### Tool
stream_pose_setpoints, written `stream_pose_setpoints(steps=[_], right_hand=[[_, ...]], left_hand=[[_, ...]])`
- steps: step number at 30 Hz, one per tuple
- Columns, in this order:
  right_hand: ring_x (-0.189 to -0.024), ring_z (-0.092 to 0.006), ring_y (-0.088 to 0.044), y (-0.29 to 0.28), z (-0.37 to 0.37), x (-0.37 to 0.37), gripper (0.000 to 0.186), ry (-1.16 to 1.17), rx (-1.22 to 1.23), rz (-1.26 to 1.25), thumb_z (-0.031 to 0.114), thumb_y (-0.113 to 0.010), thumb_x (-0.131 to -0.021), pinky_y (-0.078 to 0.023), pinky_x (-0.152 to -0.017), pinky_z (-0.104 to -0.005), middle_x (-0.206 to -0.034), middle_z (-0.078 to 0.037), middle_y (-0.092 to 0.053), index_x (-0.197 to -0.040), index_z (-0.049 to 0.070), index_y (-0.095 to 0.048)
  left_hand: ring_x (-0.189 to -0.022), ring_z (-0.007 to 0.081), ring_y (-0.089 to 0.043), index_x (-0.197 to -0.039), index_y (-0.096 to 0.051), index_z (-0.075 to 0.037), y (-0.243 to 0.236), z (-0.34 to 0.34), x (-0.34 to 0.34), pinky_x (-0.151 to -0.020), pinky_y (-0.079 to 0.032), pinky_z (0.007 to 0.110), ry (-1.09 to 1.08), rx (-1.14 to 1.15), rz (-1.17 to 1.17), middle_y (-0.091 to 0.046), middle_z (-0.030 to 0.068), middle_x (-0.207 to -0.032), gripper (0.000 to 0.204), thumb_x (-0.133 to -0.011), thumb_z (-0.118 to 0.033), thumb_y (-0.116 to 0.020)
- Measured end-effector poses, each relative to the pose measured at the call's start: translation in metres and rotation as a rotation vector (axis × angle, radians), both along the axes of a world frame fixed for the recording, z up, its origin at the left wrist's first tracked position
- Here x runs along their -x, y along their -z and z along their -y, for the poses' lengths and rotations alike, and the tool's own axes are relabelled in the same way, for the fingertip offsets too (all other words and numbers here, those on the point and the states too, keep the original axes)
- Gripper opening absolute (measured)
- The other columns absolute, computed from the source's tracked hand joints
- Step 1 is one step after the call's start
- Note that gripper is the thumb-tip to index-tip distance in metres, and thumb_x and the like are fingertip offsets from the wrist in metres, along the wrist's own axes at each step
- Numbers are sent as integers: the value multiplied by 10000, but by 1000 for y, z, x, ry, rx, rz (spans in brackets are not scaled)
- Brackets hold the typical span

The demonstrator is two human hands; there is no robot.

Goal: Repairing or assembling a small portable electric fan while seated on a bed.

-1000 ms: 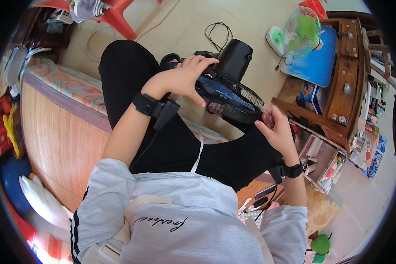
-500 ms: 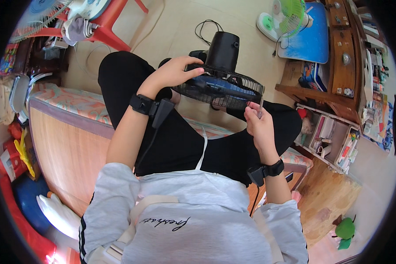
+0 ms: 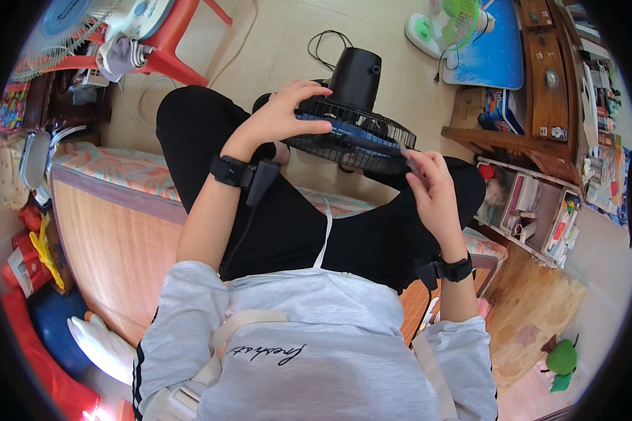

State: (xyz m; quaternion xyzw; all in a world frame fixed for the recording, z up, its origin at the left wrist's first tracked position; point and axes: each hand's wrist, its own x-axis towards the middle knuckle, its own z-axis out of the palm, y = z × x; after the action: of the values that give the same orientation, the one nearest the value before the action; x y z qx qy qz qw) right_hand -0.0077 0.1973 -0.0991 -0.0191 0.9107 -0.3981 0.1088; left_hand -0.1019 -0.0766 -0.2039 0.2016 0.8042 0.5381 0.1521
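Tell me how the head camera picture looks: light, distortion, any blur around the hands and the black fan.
Head view: even daylight, soft shadows, no strong glare. Strong fisheye bending, with a black rim at the corners and the wooden shelf curving near the edge. The left hand and right hand on the black fan are fairly sharp; the fan's blue blades look slightly smeared behind the grille.

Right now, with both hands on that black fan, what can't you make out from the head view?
- Black fan: far side of its wire cage and its base, hidden behind the cage and motor housing.
- Right hand: fingers at the cage rim are blurred; their grip is unclear.
- Left hand: palm side, hidden against the cage.
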Motion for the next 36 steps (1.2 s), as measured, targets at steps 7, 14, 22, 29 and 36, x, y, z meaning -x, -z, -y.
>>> stream_pose_setpoints(steps=[7, 14, 22, 29, 36], right_hand=[[-784, -257, -636, 15, 6, 6, 201, -35, 2, -56, -14, -607, -805, -493, -702, -298, -845, -143, -614, -1000, -5, -564], [-741, -216, -637, 11, 7, 9, 159, -18, 37, -13, -21, -614, -793, -491, -649, -276, -826, -136, -614, -938, -16, -550], [-701, -195, -626, 13, 12, 12, 145, -45, 37, -29, -16, -614, -791, -480, -623, -262, -797, -130, -608, -923, -15, -556], [-670, -178, -616, 8, 11, 16, 135, -54, 28, 84, -14, -620, -792, -472, -600, -257, -787, -128, -608, -912, -20, -559], [-684, -229, -602, 9, 9, 18, 147, -116, 26, -52, -27, -629, -768, -466, -613, -280, -780, -129, -586, -888, -16, -545]], left_hand=[[-1201, 276, -415, -1222, -532, -81, -3, -6, -4, -1031, -303, 373, 122, 111, -39, -492, 110, -1223, 630, -700, -363, -745], [-1213, 272, -409, -1222, -534, -88, -6, -3, -4, -1039, -284, 378, 130, 113, 8, -500, 99, -1231, 623, -704, -366, -739], [-1250, 265, -378, -1236, -528, -103, -6, -4, -2, -1063, -235, 412, 148, 147, 20, -500, 94, -1255, 640, -707, -406, -724], [-1305, 261, -326, -1244, -526, -123, -4, -5, -4, -1084, -194, 416, 138, 158, 46, -495, 81, -1285, 647, -705, -424, -719], [-1310, 269, -317, -1250, -522, -134, -4, -5, -4, -1084, -195, 424, 144, 164, 58, -493, 75, -1290, 641, -708, -412, -718]])
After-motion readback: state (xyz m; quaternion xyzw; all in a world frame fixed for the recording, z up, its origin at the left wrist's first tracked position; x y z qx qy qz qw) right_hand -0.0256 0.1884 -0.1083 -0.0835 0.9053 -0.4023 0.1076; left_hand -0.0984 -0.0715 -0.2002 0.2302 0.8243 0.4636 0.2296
